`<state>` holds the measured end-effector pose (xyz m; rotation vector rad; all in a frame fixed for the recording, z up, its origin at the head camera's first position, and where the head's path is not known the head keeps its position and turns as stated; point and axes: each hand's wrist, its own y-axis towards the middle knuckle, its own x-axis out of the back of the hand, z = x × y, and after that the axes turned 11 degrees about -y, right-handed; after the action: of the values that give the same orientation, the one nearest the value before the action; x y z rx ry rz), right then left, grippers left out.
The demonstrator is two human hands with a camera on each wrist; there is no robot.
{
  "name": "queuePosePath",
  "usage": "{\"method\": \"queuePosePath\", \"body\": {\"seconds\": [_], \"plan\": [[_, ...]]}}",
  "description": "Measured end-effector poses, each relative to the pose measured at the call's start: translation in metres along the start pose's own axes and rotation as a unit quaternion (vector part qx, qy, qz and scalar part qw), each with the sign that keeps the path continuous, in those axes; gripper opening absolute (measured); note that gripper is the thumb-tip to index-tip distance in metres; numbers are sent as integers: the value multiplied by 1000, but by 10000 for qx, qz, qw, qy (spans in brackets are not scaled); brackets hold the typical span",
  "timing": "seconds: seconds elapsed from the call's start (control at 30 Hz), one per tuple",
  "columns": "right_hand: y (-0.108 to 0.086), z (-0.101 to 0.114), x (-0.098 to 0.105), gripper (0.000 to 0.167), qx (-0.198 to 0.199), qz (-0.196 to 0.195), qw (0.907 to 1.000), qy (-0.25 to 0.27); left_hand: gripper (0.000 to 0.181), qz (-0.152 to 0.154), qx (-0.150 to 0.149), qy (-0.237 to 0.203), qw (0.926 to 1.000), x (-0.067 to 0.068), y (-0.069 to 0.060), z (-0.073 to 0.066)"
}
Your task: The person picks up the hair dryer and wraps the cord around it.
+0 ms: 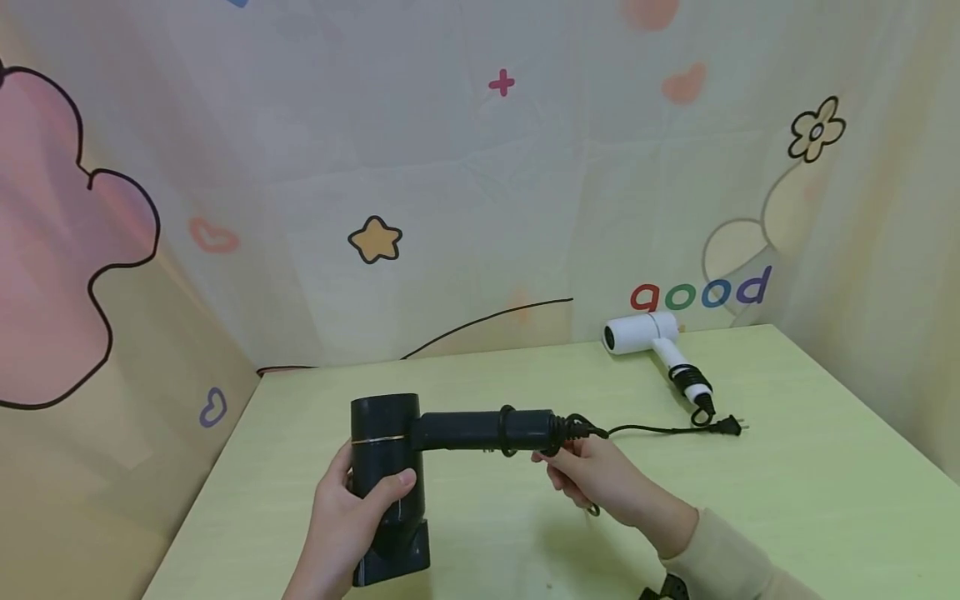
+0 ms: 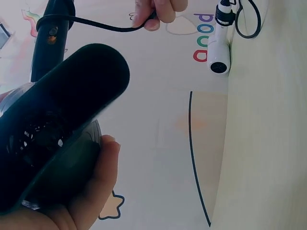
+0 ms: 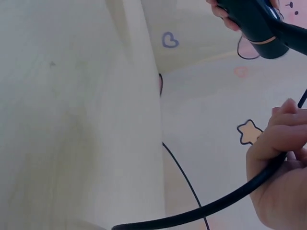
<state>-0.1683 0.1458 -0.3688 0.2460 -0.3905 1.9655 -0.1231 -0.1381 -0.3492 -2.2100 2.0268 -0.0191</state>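
Observation:
My left hand (image 1: 337, 512) grips the barrel of a black hair dryer (image 1: 465, 431), its thumb across the front. The dryer is held above the table with its handle pointing right and a flat nozzle (image 1: 393, 560) at the bottom. Black cord loops around the handle. My right hand (image 1: 611, 482), just below the handle's end, holds the black cord (image 3: 211, 209) in curled fingers. In the left wrist view, a length of cord (image 2: 103, 26) stretches from the handle to the right fingers. The nozzle hides part of the barrel there.
A white hair dryer (image 1: 633, 335) lies at the table's back right, black cord wound around its handle. Beside it lies a black plug (image 1: 727, 426); a thin cord runs left from it. A printed curtain (image 1: 450, 192) stands behind the pale green table (image 1: 300, 433).

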Motion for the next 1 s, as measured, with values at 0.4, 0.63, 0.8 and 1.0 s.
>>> {"method": "queuePosePath", "body": {"seconds": [0.4,0.63,0.8,1.0], "plan": [[-8,17,31,11,682,-2,9968,413,67,104,-82,64,9999,4,-1,1],[-9,23,39,18,833,57,9965,71,68,193,-100,254,9994,4,-1,1],[-11,26,43,18,1137,173,9933,-71,70,361,-278,446,9980,4,-2,3],[-12,29,43,18,1156,370,9926,54,78,392,-647,1007,9920,3,-2,7]]}}
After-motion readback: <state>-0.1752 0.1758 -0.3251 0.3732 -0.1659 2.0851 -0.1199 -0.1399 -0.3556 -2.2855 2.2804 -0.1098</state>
